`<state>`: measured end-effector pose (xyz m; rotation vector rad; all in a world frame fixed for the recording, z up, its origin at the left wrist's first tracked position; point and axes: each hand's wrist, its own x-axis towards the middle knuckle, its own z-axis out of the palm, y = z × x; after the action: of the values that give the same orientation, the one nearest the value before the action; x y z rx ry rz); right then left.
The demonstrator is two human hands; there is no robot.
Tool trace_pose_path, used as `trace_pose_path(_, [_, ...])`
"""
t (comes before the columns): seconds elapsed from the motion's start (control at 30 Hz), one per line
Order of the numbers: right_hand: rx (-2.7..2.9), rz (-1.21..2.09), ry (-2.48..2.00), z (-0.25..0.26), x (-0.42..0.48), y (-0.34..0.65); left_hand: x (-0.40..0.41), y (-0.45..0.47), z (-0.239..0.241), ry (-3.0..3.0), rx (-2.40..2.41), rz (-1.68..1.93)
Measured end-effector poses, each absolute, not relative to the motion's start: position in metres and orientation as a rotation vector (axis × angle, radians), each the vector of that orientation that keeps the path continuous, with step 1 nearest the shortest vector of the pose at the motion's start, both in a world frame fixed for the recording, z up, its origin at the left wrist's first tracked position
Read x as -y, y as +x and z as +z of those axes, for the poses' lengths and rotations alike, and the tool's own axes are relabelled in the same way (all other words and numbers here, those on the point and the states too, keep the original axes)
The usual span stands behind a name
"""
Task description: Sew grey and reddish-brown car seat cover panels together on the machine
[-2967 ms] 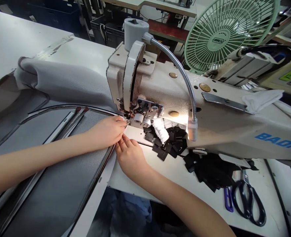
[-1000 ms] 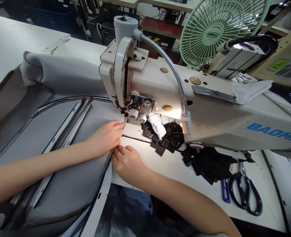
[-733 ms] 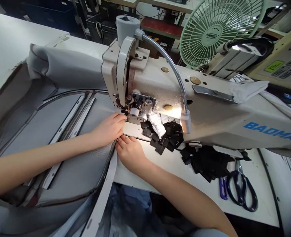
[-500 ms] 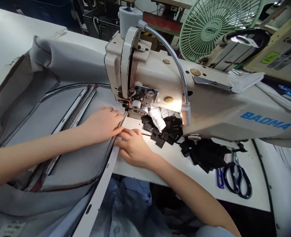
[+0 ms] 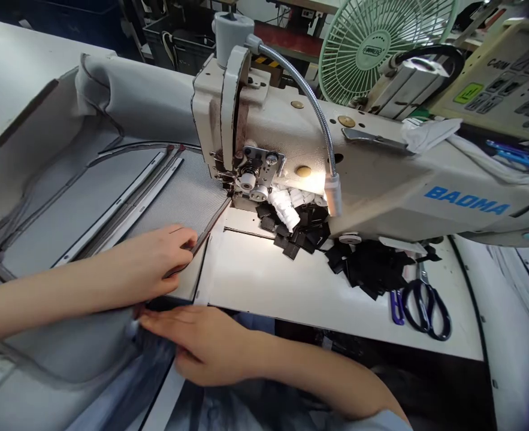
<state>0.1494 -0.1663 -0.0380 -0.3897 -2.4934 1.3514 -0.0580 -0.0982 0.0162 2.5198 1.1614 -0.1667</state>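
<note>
A large grey mesh fabric panel (image 5: 111,203) with dark piping lies across the table and runs under the presser foot (image 5: 229,193) of a cream sewing machine (image 5: 363,173). My left hand (image 5: 156,266) rests flat on the panel's near edge, its fingertips on the dark piping. My right hand (image 5: 201,344) is below the table's front edge, fingers stretched left under the fabric by a white strip (image 5: 203,263) that hangs over the edge. Whether the right hand grips anything is hidden.
A pile of black and white fabric pieces (image 5: 336,251) lies under the machine arm. Black scissors (image 5: 426,302) and a small purple clipper (image 5: 396,299) lie at the right. A green fan (image 5: 381,45) and a control box (image 5: 502,84) stand behind. A gooseneck lamp (image 5: 331,194) lights the bed.
Both hands have drawn back from the needle toward the table's front edge. The right hand dropped below the edge under the fabric. The view shifted, and the panel fed further through.
</note>
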Motion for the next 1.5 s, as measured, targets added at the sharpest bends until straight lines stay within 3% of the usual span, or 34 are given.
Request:
trace_pose_path(0.17, [2.588, 0.312, -0.85, -0.069, 0.178, 0.169, 0.113, -0.046, 0.0, 2.37, -1.211, 0.148])
trace_pose_path(0.37, [2.625, -0.042, -0.693, -0.069, 0.187, 0.155, 0.113, -0.035, -0.02, 2.321, -1.168, 0.11])
trace_pose_path(0.7, [2.615, -0.102, -0.588, -0.058, 0.154, 0.155, 0.089, -0.028, -0.024, 2.447, -1.151, 0.117])
trace_pose_path(1.37, [3.043, 0.319, -0.597, -0.046, 0.097, 0.162, 0.031, -0.014, -0.032, 2.396, -1.209, 0.306])
trace_pose_path(1.5, [2.955, 0.171, -0.657, -0.058, 0.092, 0.158, 0.022, -0.011, -0.035, 2.502, -1.211, 0.29])
